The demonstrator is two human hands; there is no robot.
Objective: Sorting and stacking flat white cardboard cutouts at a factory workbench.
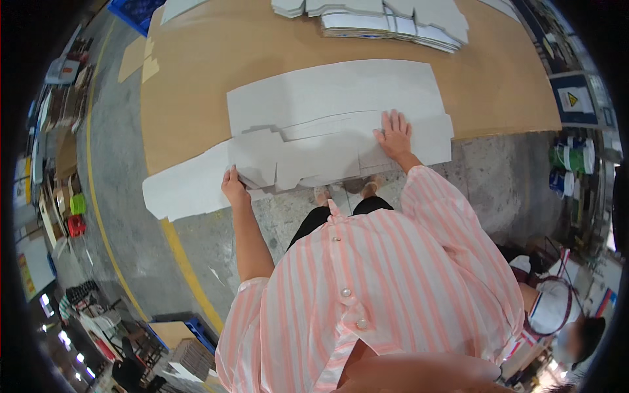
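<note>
A large white die-cut cardboard sheet (334, 88) lies on the brown-topped table, its near part overhanging the front edge. Across it is a folded-looking strip with notched flaps (321, 152), and a long white panel (187, 183) sticks out to the left. My left hand (234, 188) pinches the near edge of the cardboard by the notched flaps, fingers curled and partly hidden. Farther right, my right hand (395, 136) rests flat on the white surface, fingers stretched out and pointing away from me.
Bundled white cardboard blanks (393, 26), tied with cord, are stacked at the table's far side. The brown table top (190, 98) reaches left and right. A blue crate (134, 13) stands beyond its far left corner. Another person (553, 308) is at the lower right.
</note>
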